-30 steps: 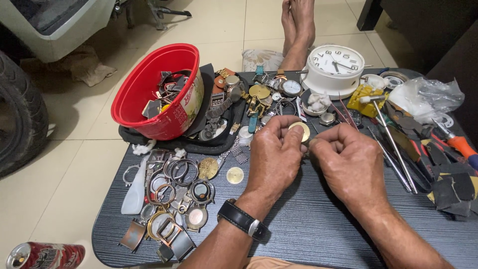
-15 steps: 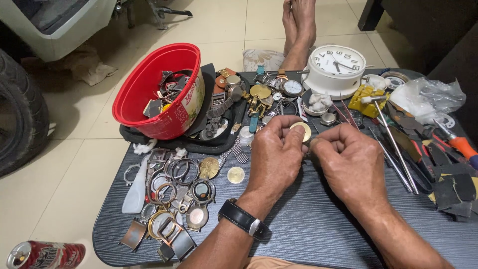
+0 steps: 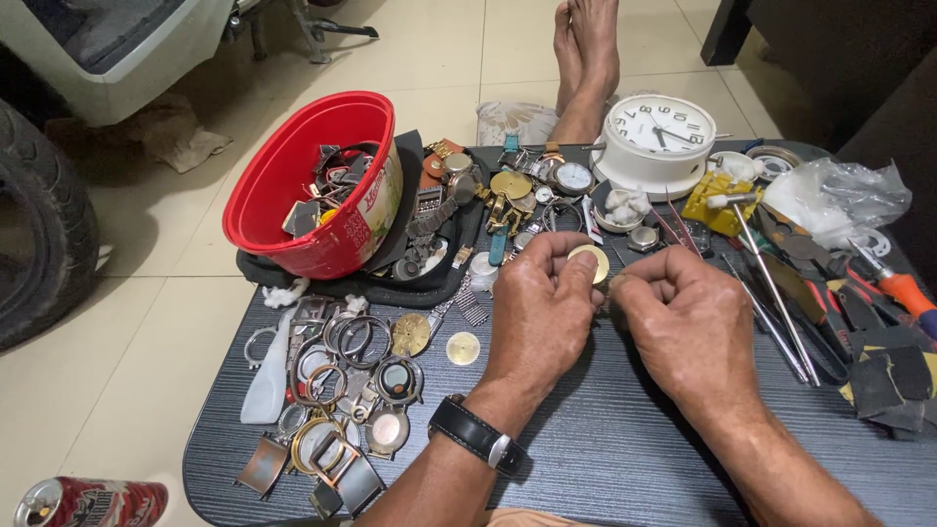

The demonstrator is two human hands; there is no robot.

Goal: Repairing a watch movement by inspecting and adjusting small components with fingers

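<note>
We read it left to right. Red bowl (image 3: 312,185) of watch scrap sits at the table's (image 3: 605,459) far left, loose bezels and cases (image 3: 337,390) spread in front of it, two bare dials (image 3: 434,342) just beside them. Left hand (image 3: 542,312) — wrist strapped with a black watch (image 3: 475,436) — pinches a small round gold-toned dial (image 3: 590,262) between thumb and fingertips, above the table's middle, near the heap of watch parts (image 3: 508,195). Right hand (image 3: 688,327) is curled shut, fingertips pressed together as if on something fine; we cannot tell what it grips, too small to see. White clock (image 3: 656,144) and the tool spread (image 3: 781,283) lie well apart to the right.

For this step we'd judge: hold the dial by its edge only, keep the face off the skin, brace both wrists on the table, and work low over the surface so a dropped part stays put.

Versus a second ago: the hands sit almost where they were — the dial a touch higher and tilted more toward the camera, the right hand closer in to it. Table clutter unchanged.
</note>
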